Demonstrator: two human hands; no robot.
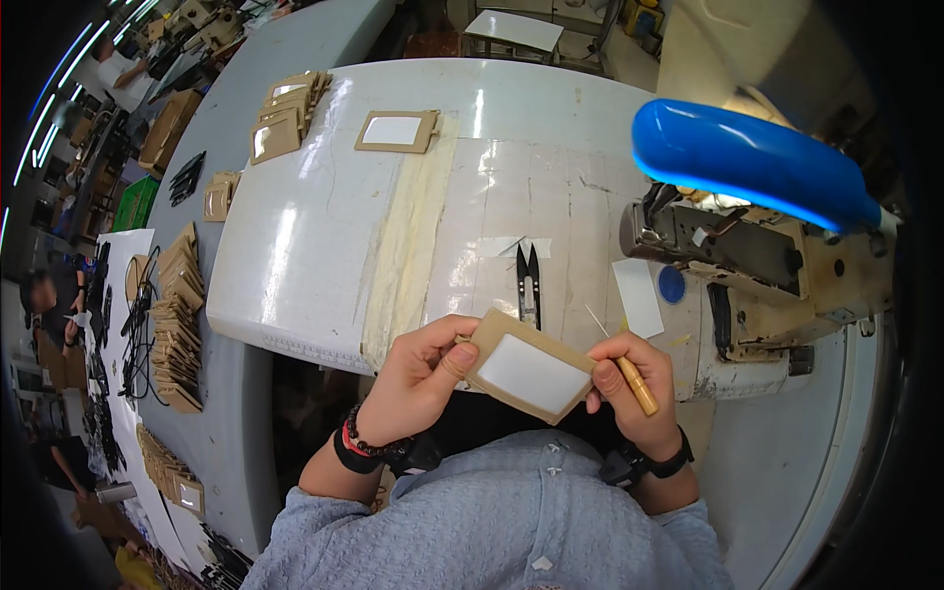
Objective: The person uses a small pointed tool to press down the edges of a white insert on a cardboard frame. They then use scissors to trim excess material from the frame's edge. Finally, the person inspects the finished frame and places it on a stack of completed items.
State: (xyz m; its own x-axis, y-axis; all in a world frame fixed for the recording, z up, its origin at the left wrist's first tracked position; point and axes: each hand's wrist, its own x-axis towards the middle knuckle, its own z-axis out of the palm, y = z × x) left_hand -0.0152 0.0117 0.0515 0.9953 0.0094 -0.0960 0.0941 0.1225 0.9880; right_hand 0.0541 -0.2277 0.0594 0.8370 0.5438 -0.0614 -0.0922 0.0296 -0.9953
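Note:
Between my two hands is a tan card holder (500, 331) with a pale window, tilted in front of my body. My left hand (415, 385) pinches its upper left corner, thumb on the front. My right hand (644, 433) touches its right edge with thumb and fingers. That hand also grips an awl with a golden-brown handle (639, 386), its thin metal shaft pointing up and left past the fingers. Just beyond the card holder, black thread snips (529, 280) lie on the table, their lower end partly hidden by it.
A sewing machine (728, 246) with a blue cover (747, 157) stands at right, beside a white card (639, 298) and a blue disc (672, 285). One card holder (396, 131) lies farther off. Stacked holders (278, 133) sit at far left; more piles (177, 334) line the side table.

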